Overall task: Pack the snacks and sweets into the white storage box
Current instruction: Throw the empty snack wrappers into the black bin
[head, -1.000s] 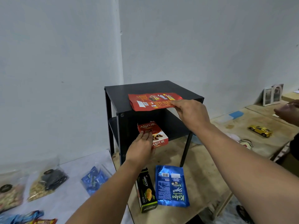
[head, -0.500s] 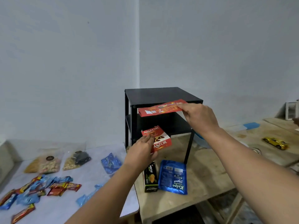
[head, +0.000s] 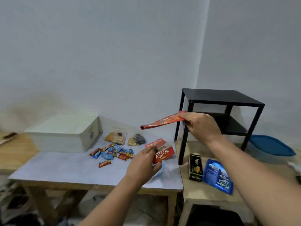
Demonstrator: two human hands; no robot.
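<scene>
My left hand (head: 143,162) grips a red Astor box (head: 161,150) above the right end of the white-topped table (head: 65,170). My right hand (head: 202,126) pinches a flat red snack packet (head: 162,122) by one end, holding it in the air left of the black shelf. The white storage box (head: 63,132) stands closed with its lid on at the table's back left. Several small wrapped sweets (head: 112,152) lie scattered in front of it, with two clear bags of nuts (head: 116,137) behind them. A black Nextar box (head: 196,167) and a blue Kalpa pouch (head: 217,176) lie on the wooden bench.
A black two-tier shelf (head: 223,101) stands on the wooden bench (head: 210,193) at the right, against the wall. A blue lid (head: 270,147) lies beyond it. A clear blue packet edge (head: 160,172) shows under my left hand.
My view has swung left, bringing the white storage box into sight. Both hands have carried the Astor box and the red packet left, away from the black shelf and over the white table.
</scene>
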